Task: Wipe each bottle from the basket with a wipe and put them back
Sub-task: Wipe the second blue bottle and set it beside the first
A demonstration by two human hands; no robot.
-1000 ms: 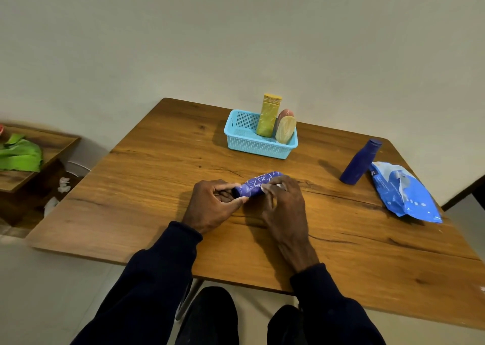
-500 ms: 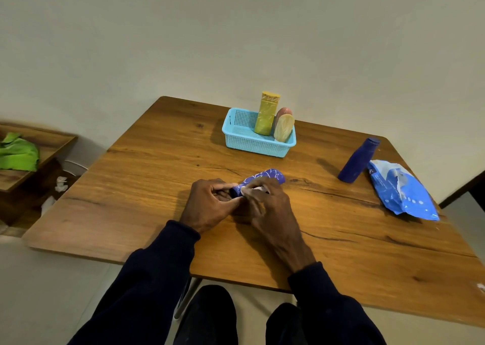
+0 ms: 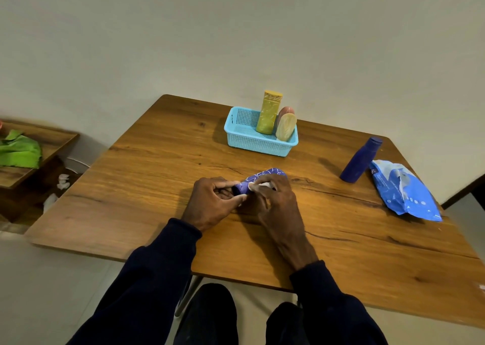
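Wooden table (image 3: 147, 177) under both hands. Left hand (image 3: 212, 203) pinches the purple bottle (image 3: 265, 175) by its near end; right hand (image 3: 278, 203) curls over it, pressing a mostly hidden wipe (image 3: 263, 185). Beyond the hands, a basket (image 3: 252, 144) holds a yellow bottle (image 3: 269, 114) and a cream bottle (image 3: 285, 127). Well right of them stand a navy bottle (image 3: 360, 161) and pack (image 3: 404, 192).

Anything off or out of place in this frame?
Minor only: the dark blue bottle stands on the table beside the wipes pack, outside the basket. Below the side table at left lie white crumpled scraps. No spill visible.
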